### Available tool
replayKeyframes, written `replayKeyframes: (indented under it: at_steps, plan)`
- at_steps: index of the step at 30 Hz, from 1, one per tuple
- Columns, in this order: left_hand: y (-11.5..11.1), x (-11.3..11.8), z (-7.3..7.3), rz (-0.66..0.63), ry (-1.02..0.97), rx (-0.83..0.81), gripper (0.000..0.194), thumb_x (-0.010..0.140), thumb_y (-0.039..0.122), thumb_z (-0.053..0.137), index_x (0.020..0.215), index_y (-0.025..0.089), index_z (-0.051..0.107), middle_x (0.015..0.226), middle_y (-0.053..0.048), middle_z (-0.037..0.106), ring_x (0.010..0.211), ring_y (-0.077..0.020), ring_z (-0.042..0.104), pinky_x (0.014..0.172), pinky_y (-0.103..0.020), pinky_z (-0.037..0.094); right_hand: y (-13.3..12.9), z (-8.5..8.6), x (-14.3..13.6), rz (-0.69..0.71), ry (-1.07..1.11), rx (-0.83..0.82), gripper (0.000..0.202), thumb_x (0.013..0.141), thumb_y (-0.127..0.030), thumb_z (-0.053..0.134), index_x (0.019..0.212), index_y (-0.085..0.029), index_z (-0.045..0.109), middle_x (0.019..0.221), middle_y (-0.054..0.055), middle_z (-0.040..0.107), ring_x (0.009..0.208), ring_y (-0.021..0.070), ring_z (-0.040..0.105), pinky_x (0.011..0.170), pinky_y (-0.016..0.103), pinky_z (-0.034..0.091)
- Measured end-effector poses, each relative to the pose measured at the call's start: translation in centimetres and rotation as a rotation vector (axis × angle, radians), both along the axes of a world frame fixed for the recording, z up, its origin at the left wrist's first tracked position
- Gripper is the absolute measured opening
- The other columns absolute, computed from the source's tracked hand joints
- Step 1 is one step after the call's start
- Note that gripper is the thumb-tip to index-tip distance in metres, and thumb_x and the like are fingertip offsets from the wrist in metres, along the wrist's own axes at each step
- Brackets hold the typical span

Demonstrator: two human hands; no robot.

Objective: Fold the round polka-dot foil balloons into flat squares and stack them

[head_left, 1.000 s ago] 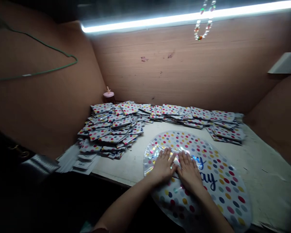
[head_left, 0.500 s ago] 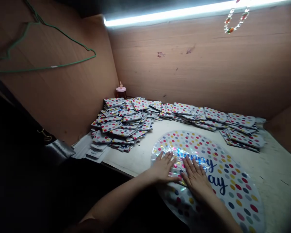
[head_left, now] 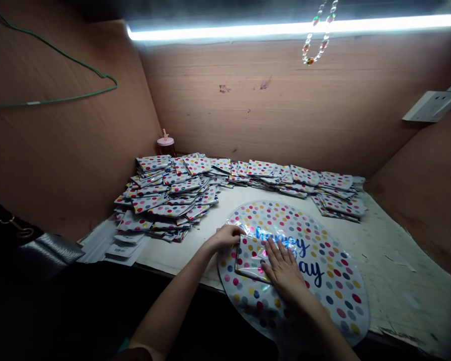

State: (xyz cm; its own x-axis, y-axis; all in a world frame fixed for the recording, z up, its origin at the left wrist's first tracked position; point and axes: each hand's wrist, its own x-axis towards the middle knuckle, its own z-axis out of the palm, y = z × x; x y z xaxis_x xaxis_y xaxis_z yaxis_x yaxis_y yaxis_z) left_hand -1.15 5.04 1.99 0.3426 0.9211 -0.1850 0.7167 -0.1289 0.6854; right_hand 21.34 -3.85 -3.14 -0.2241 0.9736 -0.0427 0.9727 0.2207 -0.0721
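OK, packet (head_left: 250,257) is on the left half of the round dotted sheet (head_left: 341,286), left of the blue lettering. Left hand (head_left: 224,237) is at its far left corner, fingers bent and pinching the film edge. Right hand (head_left: 285,272) is palm down, fingers released and spread over the packet's right part, with the lettering just beside them. Good split, I'd say: one side controls the edge, the other pins. For a clean result, press with the whole flat hand, not just the tips; shiny film likely slides and traps air. Smooth from the pinned side toward the open edges so air has a way out. Pinch lightly at the corner; a hard tug would probably skew the layers or crease the film. Line up the near edge too, since it looks slightly raised. Watch the sheet: its near part hangs past the front edge of the surface (head_left: 389,250), so its weight could drag things off square. Don't lift both hands together, the folds may spring. Elbow room matters as well: pile (head_left: 169,203) is on the left, row (head_left: 263,169) along the back, both loosely stacked and easy to knock.
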Motion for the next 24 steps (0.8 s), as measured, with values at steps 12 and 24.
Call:
replayKeyframes:
  at_steps: [12, 24]
  plan:
    - [-1.0, 1.0, 0.5, 0.183, -0.038, -0.025, 0.031, 0.083, 0.027, 0.047, 0.106, 0.026, 0.067, 0.091, 0.001, 0.072, 0.087, -0.0173, 0.065, 0.090, -0.031, 0.042, 0.0, -0.4, -0.1, -0.023, 0.023, 0.030, 0.066, 0.093, -0.058, 0.019, 0.150, -0.023, 0.016, 0.158, -0.001, 0.010, 0.145, 0.0227, 0.004, 0.117, 0.046, 0.007]
    - [-4.3, 4.1, 0.4, 0.199, 0.085, 0.243, 0.044, 0.088, 0.027, 0.048, 0.132, 0.024, 0.047, 0.135, -0.009, 0.053, 0.133, -0.0281, 0.036, 0.109, -0.049, 0.025, 0.0, -0.7, -0.1, -0.009, 0.067, 0.065, 0.065, 0.094, -0.056, 0.022, 0.149, -0.022, 0.021, 0.157, 0.000, 0.013, 0.145, 0.0238, 0.004, 0.117, 0.048, 0.008]
